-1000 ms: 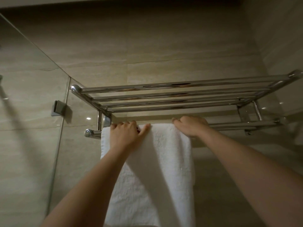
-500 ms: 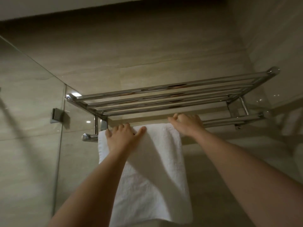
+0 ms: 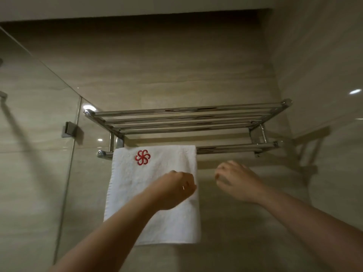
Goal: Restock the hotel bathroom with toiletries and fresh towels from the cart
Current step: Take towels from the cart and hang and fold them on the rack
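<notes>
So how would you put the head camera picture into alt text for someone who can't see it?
A white towel with a red emblem hangs over the lower bar of a chrome wall rack. The left hand is in front of its right edge, fingers curled; the right hand hovers beside it, holding nothing.

L hand (image 3: 174, 188) fingertips hidden
</notes>
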The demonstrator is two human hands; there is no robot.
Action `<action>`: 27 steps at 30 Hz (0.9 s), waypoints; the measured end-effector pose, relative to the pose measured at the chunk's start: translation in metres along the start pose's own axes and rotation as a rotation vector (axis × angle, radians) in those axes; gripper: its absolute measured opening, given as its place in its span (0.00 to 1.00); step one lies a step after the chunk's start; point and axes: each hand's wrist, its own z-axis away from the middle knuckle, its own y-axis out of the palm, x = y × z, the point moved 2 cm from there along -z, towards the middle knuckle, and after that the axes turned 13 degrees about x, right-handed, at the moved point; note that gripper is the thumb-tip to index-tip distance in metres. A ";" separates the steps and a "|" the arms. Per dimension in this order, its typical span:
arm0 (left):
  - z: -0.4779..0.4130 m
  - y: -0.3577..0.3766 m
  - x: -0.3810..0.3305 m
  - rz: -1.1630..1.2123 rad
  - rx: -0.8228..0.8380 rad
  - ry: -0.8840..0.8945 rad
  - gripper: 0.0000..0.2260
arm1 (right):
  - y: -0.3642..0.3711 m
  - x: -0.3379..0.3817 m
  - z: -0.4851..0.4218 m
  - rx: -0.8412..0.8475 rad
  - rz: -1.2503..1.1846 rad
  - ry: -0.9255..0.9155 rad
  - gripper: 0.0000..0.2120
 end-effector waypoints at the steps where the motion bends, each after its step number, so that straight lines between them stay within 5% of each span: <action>1: 0.002 0.004 -0.009 0.002 0.052 0.006 0.11 | 0.000 0.001 0.013 0.076 0.067 -0.017 0.14; 5: 0.013 0.014 -0.049 0.042 0.301 0.015 0.13 | -0.007 0.005 0.064 0.354 0.224 0.007 0.15; 8: 0.027 0.017 -0.082 0.046 0.403 0.077 0.15 | -0.024 0.009 0.102 0.404 0.222 0.051 0.14; 14: 0.055 0.012 -0.144 0.074 0.398 0.285 0.18 | -0.067 0.027 0.176 0.417 0.311 0.068 0.13; 27: 0.154 0.011 -0.210 0.352 0.322 0.717 0.17 | -0.139 0.106 0.350 0.636 0.260 0.525 0.14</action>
